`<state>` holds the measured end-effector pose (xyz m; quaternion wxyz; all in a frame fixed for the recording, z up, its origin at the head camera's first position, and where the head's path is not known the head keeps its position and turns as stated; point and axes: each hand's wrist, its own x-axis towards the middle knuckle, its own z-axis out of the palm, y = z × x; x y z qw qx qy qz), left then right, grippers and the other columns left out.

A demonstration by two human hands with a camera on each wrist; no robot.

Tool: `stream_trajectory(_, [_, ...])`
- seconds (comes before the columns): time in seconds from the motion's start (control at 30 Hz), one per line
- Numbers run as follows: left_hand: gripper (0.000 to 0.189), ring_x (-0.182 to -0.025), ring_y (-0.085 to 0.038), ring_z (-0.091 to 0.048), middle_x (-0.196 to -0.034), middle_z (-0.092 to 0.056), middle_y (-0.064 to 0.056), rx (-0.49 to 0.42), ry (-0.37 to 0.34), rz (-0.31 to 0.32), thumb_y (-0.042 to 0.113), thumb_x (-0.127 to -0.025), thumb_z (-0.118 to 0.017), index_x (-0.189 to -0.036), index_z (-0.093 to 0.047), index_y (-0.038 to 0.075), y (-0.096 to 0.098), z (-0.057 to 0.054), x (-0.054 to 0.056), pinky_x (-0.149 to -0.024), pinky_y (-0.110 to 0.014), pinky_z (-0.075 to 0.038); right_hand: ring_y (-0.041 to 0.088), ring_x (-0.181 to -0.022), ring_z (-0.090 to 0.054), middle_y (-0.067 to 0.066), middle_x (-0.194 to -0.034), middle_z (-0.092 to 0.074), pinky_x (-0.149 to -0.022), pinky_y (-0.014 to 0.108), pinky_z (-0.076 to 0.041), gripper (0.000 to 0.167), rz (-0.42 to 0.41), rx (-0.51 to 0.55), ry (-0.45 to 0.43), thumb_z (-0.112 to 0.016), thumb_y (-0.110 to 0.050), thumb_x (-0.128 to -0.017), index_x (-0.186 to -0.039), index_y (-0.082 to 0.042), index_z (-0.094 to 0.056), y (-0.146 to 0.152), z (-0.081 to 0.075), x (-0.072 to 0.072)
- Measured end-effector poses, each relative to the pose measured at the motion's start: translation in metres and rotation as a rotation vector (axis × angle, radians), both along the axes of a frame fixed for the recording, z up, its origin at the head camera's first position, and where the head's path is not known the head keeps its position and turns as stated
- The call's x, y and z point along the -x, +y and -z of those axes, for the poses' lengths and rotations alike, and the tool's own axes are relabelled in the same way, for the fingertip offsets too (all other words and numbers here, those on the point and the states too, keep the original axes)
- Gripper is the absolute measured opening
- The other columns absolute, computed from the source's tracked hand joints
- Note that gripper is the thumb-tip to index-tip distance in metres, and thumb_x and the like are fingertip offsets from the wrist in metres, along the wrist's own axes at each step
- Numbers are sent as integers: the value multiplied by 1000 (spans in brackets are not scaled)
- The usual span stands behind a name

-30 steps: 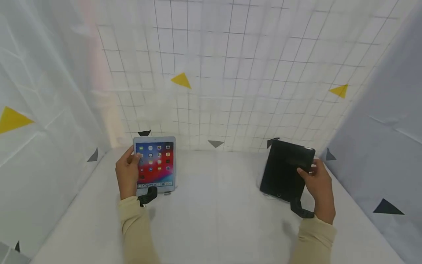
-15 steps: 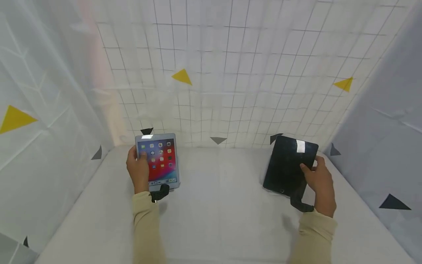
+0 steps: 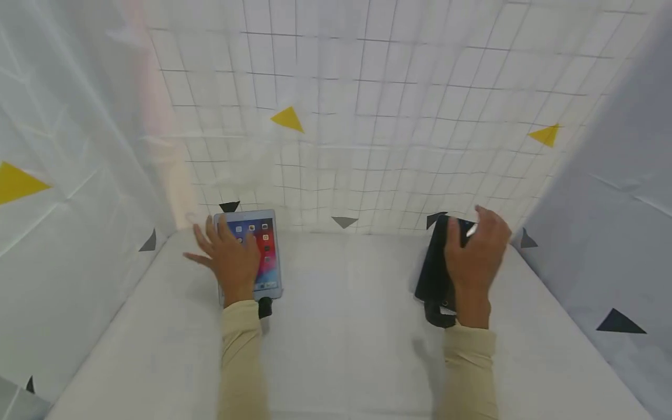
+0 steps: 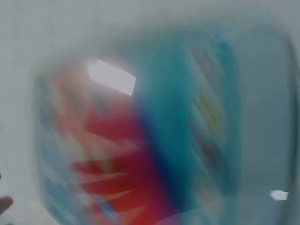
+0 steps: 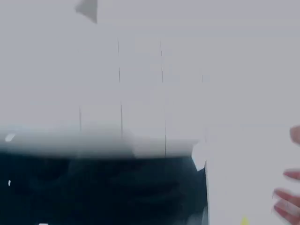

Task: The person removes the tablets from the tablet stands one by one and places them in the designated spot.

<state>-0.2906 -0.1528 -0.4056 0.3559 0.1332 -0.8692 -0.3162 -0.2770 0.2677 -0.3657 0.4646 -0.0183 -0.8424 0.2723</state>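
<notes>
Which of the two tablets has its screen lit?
The white-framed tablet, partly hidden by the left hand: it shows app icons over red and blue. The black tablet, by the right hand, has a dark screen.

You can read no lettering here; the icons (image 3: 265,237) on your white tablet (image 3: 269,262) show too small and blurred.

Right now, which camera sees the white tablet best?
The head view: the white tablet is clearest there, though the left hand hides part. The left wrist view shows it close up, but blurred and cut off. The right wrist view misses it, showing part of the black tablet instead.
</notes>
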Motion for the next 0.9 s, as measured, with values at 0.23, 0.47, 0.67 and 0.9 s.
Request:
stream_trajectory(0.23, [72, -158, -38, 2, -172, -17, -15, 376, -14, 378, 50, -104, -53, -163, -35, 12, 96, 3, 10, -115, -75, -9, 38, -156, -15, 22, -167, -27, -120, 64, -12, 72, -380, -346, -437, -44, -51, -110, -162, -3, -33, -95, 22, 22])
stream_trajectory(0.47, [74, -158, -37, -6, -171, -21, -13, 403, -116, 442, 56, -103, -56, -162, -41, 14, 120, 19, 7, -116, -73, -12, 35, -158, -6, 19, -171, -16, -119, 68, -8, 76, -422, -365, -718, -41, -53, -111, -166, -4, -20, -115, 35, 19])
stream_trajectory(0.67, [73, -158, -37, -8, -171, -22, -15, 372, -181, 446, 57, -103, -53, -161, -42, 13, 109, 13, 7, -116, -73, -9, 35, -158, -5, 19, -171, -17, -119, 68, -6, 79, -410, -337, -688, -42, -56, -109, -166, -4, -21, -112, 26, 18])
stream_trajectory(0.9, [71, -159, -32, -8, -171, -21, -12, 318, -185, 455, 57, -104, -50, -161, -42, 14, 103, 5, 4, -118, -70, -7, 33, -158, -4, 18, -171, -15, -119, 67, -4, 82, -433, -319, -723, -43, -57, -108, -166, -5, -20, -114, 27, 13])
